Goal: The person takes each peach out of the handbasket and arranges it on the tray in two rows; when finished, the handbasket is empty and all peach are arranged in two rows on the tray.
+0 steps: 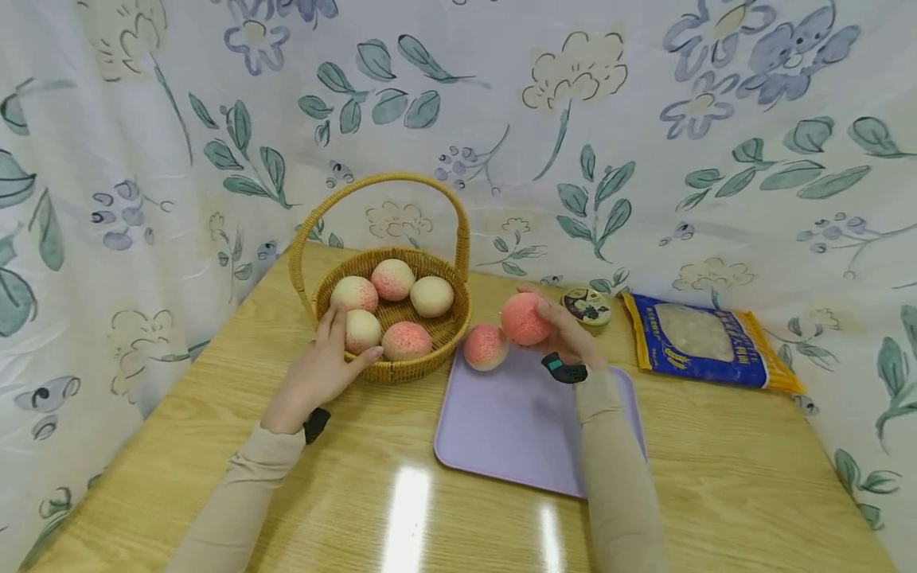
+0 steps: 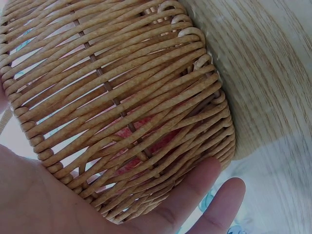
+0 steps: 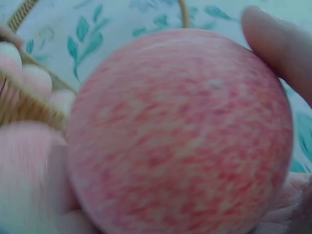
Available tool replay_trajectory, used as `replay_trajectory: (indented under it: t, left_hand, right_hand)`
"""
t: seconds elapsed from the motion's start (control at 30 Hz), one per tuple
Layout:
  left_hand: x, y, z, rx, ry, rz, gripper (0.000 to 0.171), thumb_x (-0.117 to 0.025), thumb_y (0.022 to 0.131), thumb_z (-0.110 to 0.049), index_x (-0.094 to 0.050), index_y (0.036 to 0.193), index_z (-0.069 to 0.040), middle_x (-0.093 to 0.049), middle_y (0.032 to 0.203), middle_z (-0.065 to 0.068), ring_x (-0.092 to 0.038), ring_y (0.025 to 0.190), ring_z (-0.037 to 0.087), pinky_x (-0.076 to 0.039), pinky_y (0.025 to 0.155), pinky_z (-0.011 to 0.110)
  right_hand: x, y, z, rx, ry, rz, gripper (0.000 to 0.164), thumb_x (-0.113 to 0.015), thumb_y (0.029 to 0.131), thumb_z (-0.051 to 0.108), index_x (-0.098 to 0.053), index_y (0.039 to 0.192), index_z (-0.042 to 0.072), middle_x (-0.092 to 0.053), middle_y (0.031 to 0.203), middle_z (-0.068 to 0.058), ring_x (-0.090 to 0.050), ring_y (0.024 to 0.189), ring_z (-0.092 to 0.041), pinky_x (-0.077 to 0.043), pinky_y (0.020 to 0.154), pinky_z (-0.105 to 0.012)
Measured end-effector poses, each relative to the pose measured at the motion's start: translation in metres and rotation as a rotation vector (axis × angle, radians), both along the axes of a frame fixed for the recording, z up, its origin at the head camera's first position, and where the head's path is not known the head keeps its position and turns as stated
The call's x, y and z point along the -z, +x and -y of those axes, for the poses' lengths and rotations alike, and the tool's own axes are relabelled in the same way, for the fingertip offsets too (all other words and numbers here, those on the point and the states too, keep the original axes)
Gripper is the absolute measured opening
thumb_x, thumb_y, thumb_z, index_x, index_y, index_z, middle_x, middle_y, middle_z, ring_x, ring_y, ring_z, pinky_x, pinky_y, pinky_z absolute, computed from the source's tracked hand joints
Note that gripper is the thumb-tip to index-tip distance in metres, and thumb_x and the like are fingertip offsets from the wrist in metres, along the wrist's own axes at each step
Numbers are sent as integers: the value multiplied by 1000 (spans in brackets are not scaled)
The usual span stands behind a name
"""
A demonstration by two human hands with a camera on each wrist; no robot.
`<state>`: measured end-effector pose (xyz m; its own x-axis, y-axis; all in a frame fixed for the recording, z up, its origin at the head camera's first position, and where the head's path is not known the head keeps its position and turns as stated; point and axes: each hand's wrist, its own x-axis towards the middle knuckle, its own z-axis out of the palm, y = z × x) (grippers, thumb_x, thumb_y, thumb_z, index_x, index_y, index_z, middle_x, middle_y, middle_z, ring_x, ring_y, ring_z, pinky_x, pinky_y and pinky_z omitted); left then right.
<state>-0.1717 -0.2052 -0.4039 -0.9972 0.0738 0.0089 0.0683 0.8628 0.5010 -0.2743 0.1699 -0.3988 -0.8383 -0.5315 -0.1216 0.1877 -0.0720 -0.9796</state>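
My left hand (image 1: pixel 325 366) rests against the near left side of a woven wicker basket (image 1: pixel 401 371). In the left wrist view, its fingers (image 2: pixel 217 207) lie fairly straight along the basket's outer wall. Several peaches (image 1: pixel 406 341), cream and pink, sit inside the basket. My right hand (image 1: pixel 569 338) holds a deep pink peach (image 1: pixel 525 319) above the tray's back edge; in the right wrist view this peach (image 3: pixel 180 136) fills the middle, with fingers around it. Another peach (image 1: pixel 485 348) stands at the back left corner of the lilac tray (image 1: pixel 512 422), just below the held one.
A small round tin (image 1: pixel 586 305) stands behind the right hand. Right of it lies a blue and yellow plastic packet (image 1: pixel 705 342). The basket's tall arched handle (image 1: pixel 387 176) rises over the peaches. A floral curtain (image 1: pixel 487 103) hangs along the wooden table's (image 1: pixel 344 493) back and sides.
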Motion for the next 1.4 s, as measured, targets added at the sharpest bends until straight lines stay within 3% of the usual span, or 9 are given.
replay_trajectory:
  t: [0.2,0.3,0.57,0.77,1.03,1.2,1.4]
  left_hand:
    - [1,1,3,-8,-7,-2,102,-40,94,-67,7,154,0,1,161,27,-36,125,64,-39,94,68]
    - [1,1,2,-5,-9,-2,102,-40,94,-67,7,154,0,1,161,27,-37,124,64,-40,93,68]
    - [0,2,-1,-4,-9,-10,101,-41,94,-66,5,154,0,0,161,27,-37,125,64,-39,94,68]
    - [-1,2,-1,-2,-1,-12,100,-41,94,-65,6,154,-1,0,161,27,-35,126,64,-37,96,69]
    - [-2,3,-1,-6,1,-7,99,-40,95,-65,6,154,-1,1,161,27,-33,127,64,-37,96,69]
    - [-1,2,-1,-5,2,-7,100,-40,94,-66,6,155,-1,1,161,26,-33,127,64,-37,97,69]
    - [2,1,-1,-9,7,-11,100,-41,94,-65,6,155,-2,1,161,25,-34,127,64,-36,98,68]
  right_hand:
    - [26,9,-25,-91,186,-43,74,-49,95,55,-24,154,17,-38,142,-10,-52,113,-18,-51,89,-42]
    - [35,14,-26,-112,224,-31,73,-51,95,53,-26,154,18,-32,148,-15,-49,115,-18,-50,89,-40]
    - [47,19,-25,-84,260,-5,66,-53,97,41,-30,152,13,-42,142,-9,-50,115,-15,-47,93,-35]
    - [48,20,-22,-86,219,-8,66,-55,97,34,-29,152,9,-45,136,-6,-55,110,-12,-53,88,-36]
    - [41,20,-16,-57,296,-26,61,-55,96,27,-33,150,10,-43,143,-14,-55,109,-12,-52,86,-30]
    - [38,19,-14,-23,391,-79,66,-61,93,23,-32,151,13,-40,145,-21,-52,113,-20,-51,84,-29]
    - [38,19,-13,-3,518,-229,71,-70,86,18,-38,148,14,-46,143,-20,-51,120,-28,-46,92,-29]
